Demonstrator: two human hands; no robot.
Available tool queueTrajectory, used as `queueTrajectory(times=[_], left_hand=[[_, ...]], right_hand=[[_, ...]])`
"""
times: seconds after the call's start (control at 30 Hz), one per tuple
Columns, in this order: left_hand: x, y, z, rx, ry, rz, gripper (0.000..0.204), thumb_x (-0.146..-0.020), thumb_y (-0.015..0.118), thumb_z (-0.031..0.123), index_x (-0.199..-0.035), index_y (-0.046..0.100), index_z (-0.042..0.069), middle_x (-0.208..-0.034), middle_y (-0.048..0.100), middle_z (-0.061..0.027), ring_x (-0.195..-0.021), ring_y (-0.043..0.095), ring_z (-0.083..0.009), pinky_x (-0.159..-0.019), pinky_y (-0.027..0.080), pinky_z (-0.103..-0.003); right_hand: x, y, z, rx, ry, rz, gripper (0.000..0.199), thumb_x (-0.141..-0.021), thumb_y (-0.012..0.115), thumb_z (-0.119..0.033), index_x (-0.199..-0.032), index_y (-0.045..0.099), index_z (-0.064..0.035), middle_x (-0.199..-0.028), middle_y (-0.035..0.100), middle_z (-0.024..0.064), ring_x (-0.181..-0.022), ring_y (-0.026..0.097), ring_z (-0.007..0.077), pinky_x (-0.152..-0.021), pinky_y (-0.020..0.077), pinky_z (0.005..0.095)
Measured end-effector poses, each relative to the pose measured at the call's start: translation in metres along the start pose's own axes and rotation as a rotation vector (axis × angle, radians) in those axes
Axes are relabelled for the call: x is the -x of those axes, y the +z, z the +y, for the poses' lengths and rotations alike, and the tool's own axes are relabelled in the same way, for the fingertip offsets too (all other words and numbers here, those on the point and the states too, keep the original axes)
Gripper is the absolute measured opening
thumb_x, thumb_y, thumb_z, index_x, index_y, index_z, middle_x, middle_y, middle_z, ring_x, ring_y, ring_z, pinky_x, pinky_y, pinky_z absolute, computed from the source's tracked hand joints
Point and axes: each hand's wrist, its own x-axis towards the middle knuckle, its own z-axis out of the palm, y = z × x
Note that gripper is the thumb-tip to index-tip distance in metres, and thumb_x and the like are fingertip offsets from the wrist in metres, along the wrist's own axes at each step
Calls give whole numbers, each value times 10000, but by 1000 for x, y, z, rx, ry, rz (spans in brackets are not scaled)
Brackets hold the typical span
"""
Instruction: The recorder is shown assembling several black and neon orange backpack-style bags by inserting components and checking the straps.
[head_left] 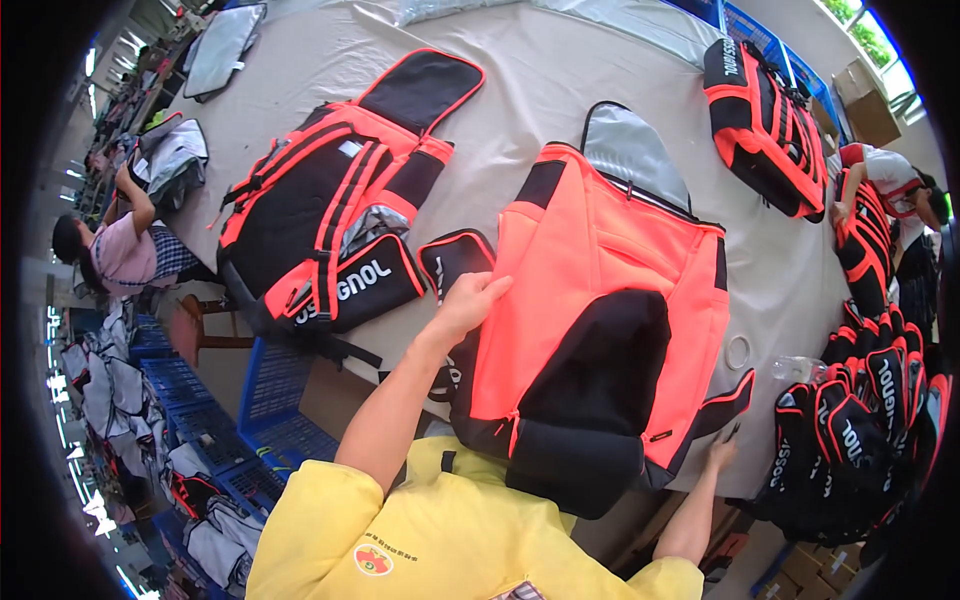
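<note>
A coral-orange and black backpack (610, 250) lies in front of me on the cloth-covered table, its grey-lined top flap (635, 150) folded open away from me. My left hand (475, 303) is closed on the left side edge of this backpack. Low on the right, near the table edge, my right hand (721, 456) is closed around a small dark, thin tool (734, 432), too small to name surely. It is beside the backpack's black side strap piece (725, 408) with orange trim. Left of my left hand lies a second backpack (330, 210), straps up and flap open.
A roll of tape (737, 352) and a clear plastic item (800, 369) lie on the right. Several finished-looking bags (850, 430) are heaped at the right edge; another backpack (765, 130) lies far right. Co-workers (885, 185) handle bags at both sides. Blue crates (275, 400) stand lower left.
</note>
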Motion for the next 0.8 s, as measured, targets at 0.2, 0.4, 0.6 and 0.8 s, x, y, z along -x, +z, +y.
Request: queueTrajectory(times=[0.2, 0.4, 0.6, 0.8], left_hand=[[1, -12, 46, 183, -211, -300, 361, -1042, 709, 295, -1213, 739, -21, -1129, 779, -75, -1009, 729, -145, -905, 563, -307], [-7, -2, 37, 239, -325, -312, 381, -934, 808, 213, -1239, 728, -1, -1147, 774, -83, -1017, 743, -185, -892, 585, -353], [5, 9, 4, 79, -42, -23, 313, -994, 775, 234, -1129, 748, -47, -997, 779, -62, -872, 710, -135, -814, 567, -298], [-10, 12, -20, 472, -102, -114, 294, -1052, 706, 259, -1057, 757, -30, -971, 787, -52, -819, 676, -107, -740, 519, -306]], right_hand=[[-15, 15, 38, -252, -37, 102, 390, -1015, 701, -270, -1252, 652, 36, -1138, 722, 229, -1044, 688, 401, -918, 540, 497], [39, -62, -28, -980, 278, 109, 223, -1077, 641, -234, -1081, 648, -11, -936, 703, 84, -702, 664, 168, -636, 550, 278], [243, -225, -313, -1259, -371, -366, 216, -1086, 579, -81, -1293, 535, -37, -969, 697, 83, -753, 626, 107, -665, 508, 252], [300, -119, -468, -804, -662, -702, 272, -1079, 651, -178, -1245, 601, 32, -977, 717, 101, -899, 680, 137, -784, 549, 305]])
